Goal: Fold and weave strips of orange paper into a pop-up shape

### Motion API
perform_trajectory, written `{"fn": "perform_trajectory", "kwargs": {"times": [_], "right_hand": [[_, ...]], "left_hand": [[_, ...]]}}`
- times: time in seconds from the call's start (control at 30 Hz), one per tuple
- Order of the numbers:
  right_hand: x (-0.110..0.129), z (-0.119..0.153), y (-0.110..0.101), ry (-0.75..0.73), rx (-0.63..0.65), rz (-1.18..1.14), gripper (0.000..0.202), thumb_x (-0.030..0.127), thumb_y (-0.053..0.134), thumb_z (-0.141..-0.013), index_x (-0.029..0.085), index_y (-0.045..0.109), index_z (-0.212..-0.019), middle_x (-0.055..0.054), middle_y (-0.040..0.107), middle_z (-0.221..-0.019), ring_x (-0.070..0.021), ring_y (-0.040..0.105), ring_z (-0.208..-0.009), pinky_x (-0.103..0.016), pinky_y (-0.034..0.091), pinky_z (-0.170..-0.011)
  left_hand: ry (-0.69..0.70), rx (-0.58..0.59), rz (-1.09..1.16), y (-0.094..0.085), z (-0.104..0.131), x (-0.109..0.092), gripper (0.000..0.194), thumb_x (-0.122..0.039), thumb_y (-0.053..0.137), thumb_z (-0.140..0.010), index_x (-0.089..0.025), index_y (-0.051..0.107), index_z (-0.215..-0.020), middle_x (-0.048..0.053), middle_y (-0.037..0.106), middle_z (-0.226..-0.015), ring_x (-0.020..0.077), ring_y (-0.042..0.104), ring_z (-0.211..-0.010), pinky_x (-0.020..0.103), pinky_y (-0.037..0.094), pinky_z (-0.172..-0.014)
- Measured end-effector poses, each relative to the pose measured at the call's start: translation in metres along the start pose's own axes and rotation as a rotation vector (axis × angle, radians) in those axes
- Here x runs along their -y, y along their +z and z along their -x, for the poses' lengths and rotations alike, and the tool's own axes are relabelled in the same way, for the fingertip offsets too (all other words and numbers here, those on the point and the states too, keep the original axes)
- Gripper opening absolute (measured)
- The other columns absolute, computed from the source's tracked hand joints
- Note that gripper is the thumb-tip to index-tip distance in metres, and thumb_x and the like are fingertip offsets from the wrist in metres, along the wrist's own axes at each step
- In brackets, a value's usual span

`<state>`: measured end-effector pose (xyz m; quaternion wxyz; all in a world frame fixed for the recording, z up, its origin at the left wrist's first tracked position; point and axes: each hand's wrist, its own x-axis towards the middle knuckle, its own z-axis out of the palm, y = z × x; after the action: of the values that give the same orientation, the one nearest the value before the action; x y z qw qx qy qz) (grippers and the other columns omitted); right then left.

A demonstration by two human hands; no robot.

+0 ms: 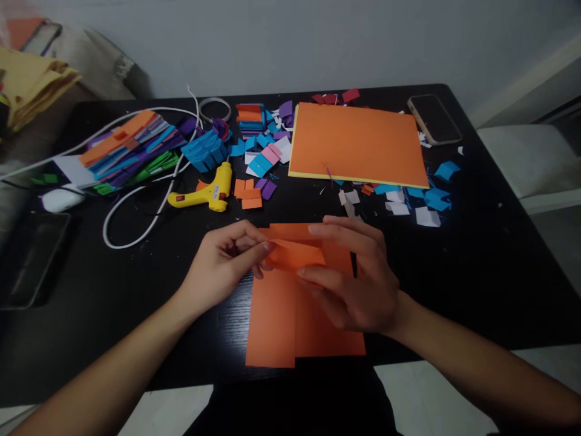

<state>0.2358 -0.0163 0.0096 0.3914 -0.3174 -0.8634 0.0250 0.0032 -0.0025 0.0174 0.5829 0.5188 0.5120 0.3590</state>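
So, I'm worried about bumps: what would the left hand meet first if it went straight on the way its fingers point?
The left hand would probably meet the right hand first, beyond the orange paper piece it pinches; one view leaves depth unclear.

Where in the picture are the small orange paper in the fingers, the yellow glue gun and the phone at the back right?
Small orange paper (293, 255): head view, middle of its surface.
Yellow glue gun (211, 193): head view, the body near the handle.
Phone (434, 118): head view, middle of its dark face.
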Motion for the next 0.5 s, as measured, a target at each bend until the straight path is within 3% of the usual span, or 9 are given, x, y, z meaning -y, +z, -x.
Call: {"fn": "perform_trajectory", "kwargs": {"times": [0.13,0.37,0.5], "right_hand": [[-0.0024,0.0002,0.0007,0.058,-0.03,-0.096,0.019,0.013,0.062,-0.087,0.024,0.062,-0.102,-0.011,0.057,-0.132,-0.0317,0.058,-0.129,-0.056,0.053,-0.104],[-0.0017,0.0019,0.0051,0.117,-0.079,-0.202,0.024,0.011,0.06,-0.086,0.024,0.059,-0.106,-0.013,0.061,-0.129,-0.0308,0.064,-0.122,-0.054,0.058,-0.097],[-0.0007,0.0019,0.0057,0.161,-0.085,-0.192,0.022,0.013,0.063,-0.083,0.025,0.06,-0.101,-0.013,0.063,-0.126,-0.0317,0.067,-0.117,-0.053,0.059,-0.093]], "left_hand": [[-0.012,0.076,0.054,-0.0046,-0.0019,0.0006,0.017,-0.027,0.077,-0.087,-0.013,0.068,-0.082,0.003,0.074,-0.067,0.0135,0.068,-0.052,0.023,0.059,-0.051],[-0.047,0.152,0.13,-0.007,-0.0006,0.0036,0.016,-0.028,0.072,-0.092,-0.014,0.064,-0.093,0.004,0.073,-0.069,0.016,0.071,-0.061,0.024,0.061,-0.054],[-0.06,0.163,0.126,-0.0075,-0.001,0.0022,0.014,-0.025,0.071,-0.09,-0.014,0.062,-0.086,0.003,0.073,-0.068,0.0151,0.07,-0.058,0.024,0.061,-0.054]]}}
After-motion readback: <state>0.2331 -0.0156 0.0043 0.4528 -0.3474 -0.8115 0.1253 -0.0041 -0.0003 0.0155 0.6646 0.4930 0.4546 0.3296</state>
